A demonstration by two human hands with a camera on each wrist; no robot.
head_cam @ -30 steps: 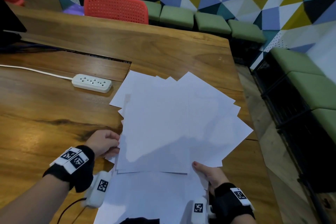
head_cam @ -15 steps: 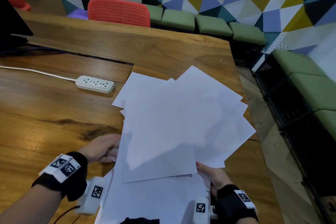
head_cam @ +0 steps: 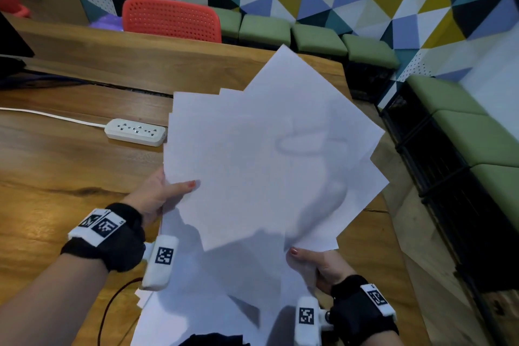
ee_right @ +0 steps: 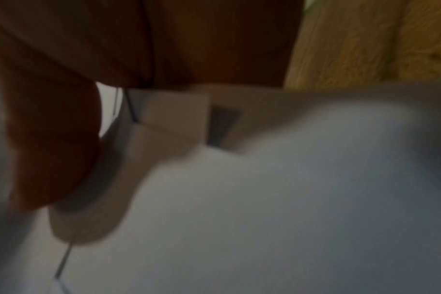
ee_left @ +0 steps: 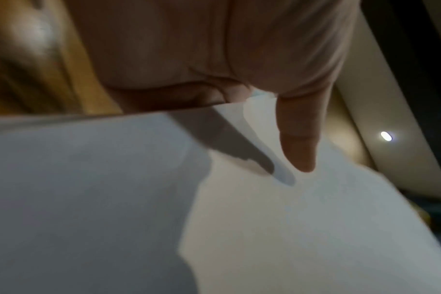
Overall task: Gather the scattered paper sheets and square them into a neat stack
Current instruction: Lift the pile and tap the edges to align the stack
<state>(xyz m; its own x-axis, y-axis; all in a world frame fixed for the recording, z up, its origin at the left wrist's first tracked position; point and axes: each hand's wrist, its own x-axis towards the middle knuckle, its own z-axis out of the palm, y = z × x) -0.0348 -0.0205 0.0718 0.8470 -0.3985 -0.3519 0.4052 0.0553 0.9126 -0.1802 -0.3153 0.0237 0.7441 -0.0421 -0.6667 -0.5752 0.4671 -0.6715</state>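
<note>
A fanned bundle of several white paper sheets (head_cam: 266,154) is tilted up off the wooden table (head_cam: 56,177), corners sticking out at different angles. My left hand (head_cam: 165,194) pinches its left edge, thumb on top, fingers hidden beneath. My right hand (head_cam: 317,264) grips the bundle's lower right corner, thumb on top. More white sheets (head_cam: 196,303) lie flat below the bundle at the near table edge. The left wrist view shows the thumb (ee_left: 300,139) pressed on white paper (ee_left: 290,228). The right wrist view is blurred: dark palm above pale paper (ee_right: 290,199).
A white power strip (head_cam: 136,132) with its cable lies on the table left of the sheets. A red chair (head_cam: 171,18) and green cushioned seats (head_cam: 317,36) stand behind the table. The table's right edge drops to the floor beside a bench (head_cam: 477,135).
Both hands have lifted the fanned sheets off the table and tilted them up toward me. The left thumb now lies on top of the bundle's left edge.
</note>
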